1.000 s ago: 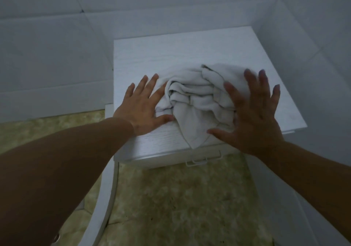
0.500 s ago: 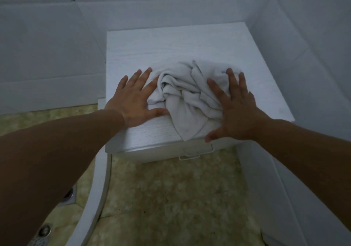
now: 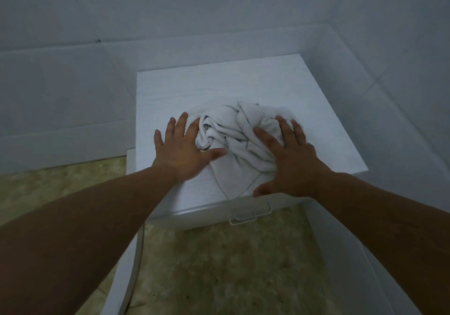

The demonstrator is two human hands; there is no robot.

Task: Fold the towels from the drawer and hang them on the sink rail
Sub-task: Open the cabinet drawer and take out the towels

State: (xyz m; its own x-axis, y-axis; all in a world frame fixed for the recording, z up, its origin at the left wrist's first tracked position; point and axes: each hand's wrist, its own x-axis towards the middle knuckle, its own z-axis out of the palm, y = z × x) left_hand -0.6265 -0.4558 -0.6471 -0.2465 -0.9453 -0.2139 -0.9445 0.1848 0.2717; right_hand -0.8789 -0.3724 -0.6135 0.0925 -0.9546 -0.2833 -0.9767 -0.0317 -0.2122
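The fingers [image 3: 181, 125] of the left hand [image 3: 181, 151] are straight and spread out, flat on the white cabinet top [image 3: 219, 88], with the thumb touching the crumpled white towel [image 3: 231, 142]. The fingers [image 3: 265, 137] of the right hand [image 3: 292, 163] are straight too and press down on the towel's right side. Neither hand grabs anything, and the towel sits bunched up between them near the front edge, above the drawer handle [image 3: 250, 213].

Home bathroom, tiled corner: large pale grey wall tiles [image 3: 219, 10] on two sides, mottled beige stone-look floor tiles [image 3: 219, 266], small white wood-grain drawer cabinet [image 3: 219, 88] with wire pull handle [image 3: 250, 216] set into the corner, crumpled white towel [image 3: 231, 132] near its top's front edge.
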